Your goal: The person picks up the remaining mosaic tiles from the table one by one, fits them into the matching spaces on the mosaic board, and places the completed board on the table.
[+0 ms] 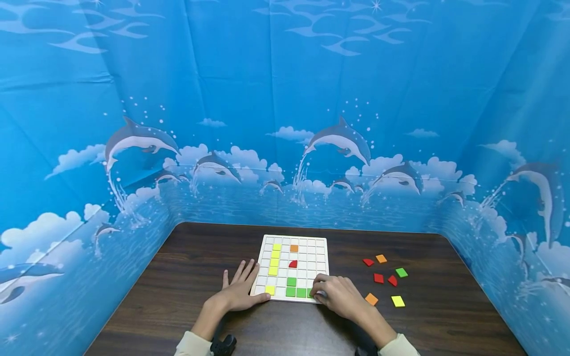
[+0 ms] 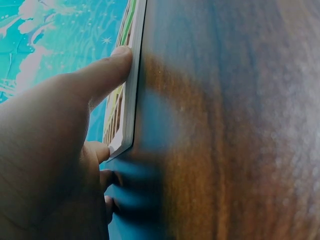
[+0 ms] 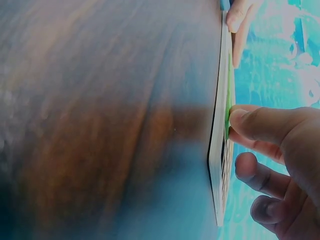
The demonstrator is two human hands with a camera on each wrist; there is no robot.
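Note:
A white grid board [image 1: 311,257] lies on the table, with its lower right part behind my right hand [image 1: 340,295]. That hand's thumb and index finger pinch a green square tile [image 1: 309,292] at the board's near row, partly hidden by the fingers. To its left sit more green tiles [image 1: 290,292]. My left hand [image 1: 242,291] rests with spread fingers at the board's left side, its thumb on the near left corner beside a yellow tile [image 1: 269,290]. Farther up the grid are a yellow column [image 1: 273,263], an orange square [image 1: 294,248] and a red quarter-round piece [image 1: 292,264].
Loose pieces lie right of the board: a red square [image 1: 378,278], red rounded pieces [image 1: 392,280], orange squares [image 1: 371,299], a green square [image 1: 402,272] and a yellow square [image 1: 398,301]. A blue dolphin-print curtain [image 1: 249,123] surrounds the dark wooden table [image 1: 178,277].

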